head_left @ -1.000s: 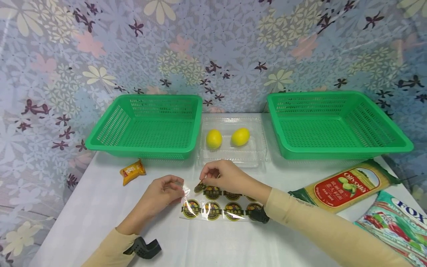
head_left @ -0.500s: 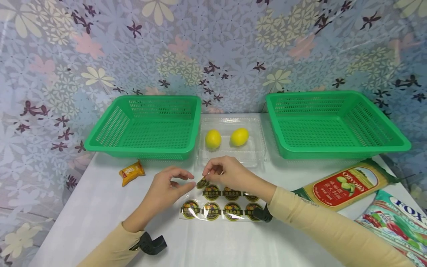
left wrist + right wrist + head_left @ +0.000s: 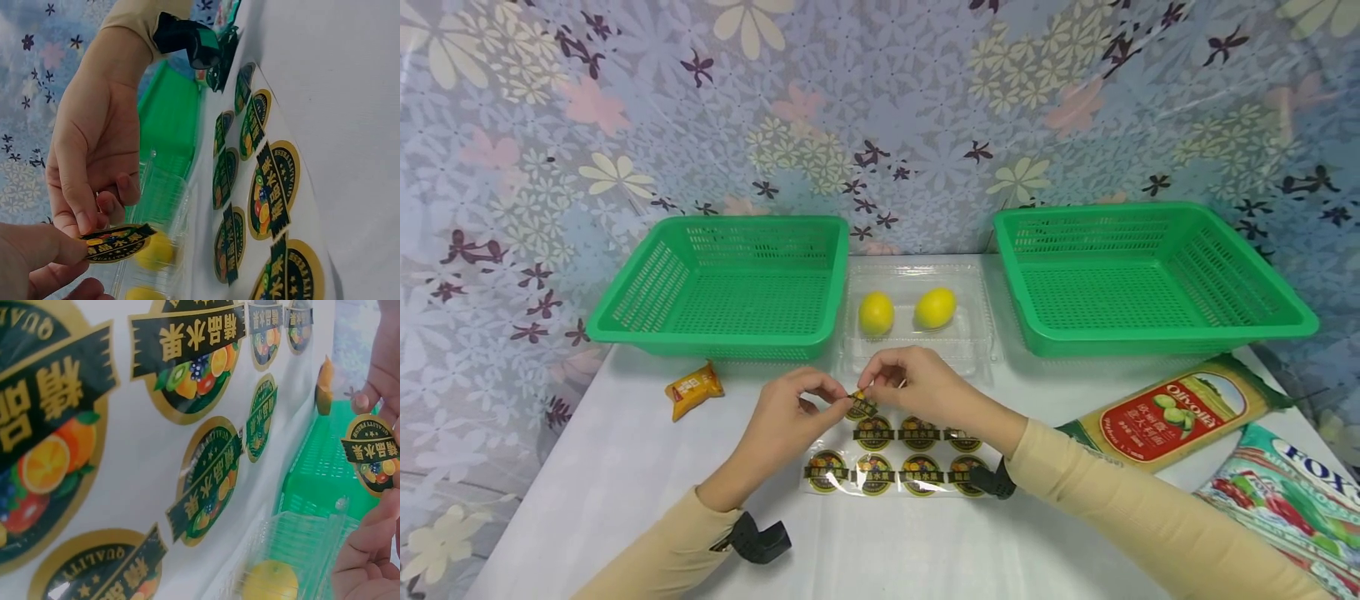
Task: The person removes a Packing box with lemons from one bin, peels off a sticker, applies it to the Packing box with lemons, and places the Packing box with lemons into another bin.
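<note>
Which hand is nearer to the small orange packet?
The left. The left hand is to the right of the orange packet, apart from it. The right hand is farther off in the same direction, beyond the left hand.

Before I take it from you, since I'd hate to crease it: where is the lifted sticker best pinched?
Probably by its free lower rim, from the near side: the sticker is thin and round, lifted off the sheet, and in the head view the left hand and right hand are at its upper edge.
</note>
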The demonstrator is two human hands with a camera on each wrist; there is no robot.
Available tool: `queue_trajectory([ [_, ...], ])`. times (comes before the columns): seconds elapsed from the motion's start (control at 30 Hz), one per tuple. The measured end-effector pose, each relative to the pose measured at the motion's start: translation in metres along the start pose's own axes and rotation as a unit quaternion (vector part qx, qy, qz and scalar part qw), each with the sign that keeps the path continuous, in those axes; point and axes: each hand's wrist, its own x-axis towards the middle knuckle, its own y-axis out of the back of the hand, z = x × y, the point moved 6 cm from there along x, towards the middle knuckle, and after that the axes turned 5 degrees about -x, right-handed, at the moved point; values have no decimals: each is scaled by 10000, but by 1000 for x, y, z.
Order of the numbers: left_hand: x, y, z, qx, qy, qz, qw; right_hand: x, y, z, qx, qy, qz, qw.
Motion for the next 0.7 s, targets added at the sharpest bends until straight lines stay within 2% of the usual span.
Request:
queue_trajectory([
  [0.13,4,1,2,-102,-5,101,9999,-3,6,2,-21,-36,268,9996],
  [0.33,12,7,2,-691,236,360,9967,-11,17,4,-3,-157,732,9972],
  [0.5,21,9,4,-1326,446,513,9888,-17,24,7,196,-274,1024,9942],
  [0.7,35,2,8,-1969,471,745,9765,-21,31,13,680,-354,1329,9882],
])
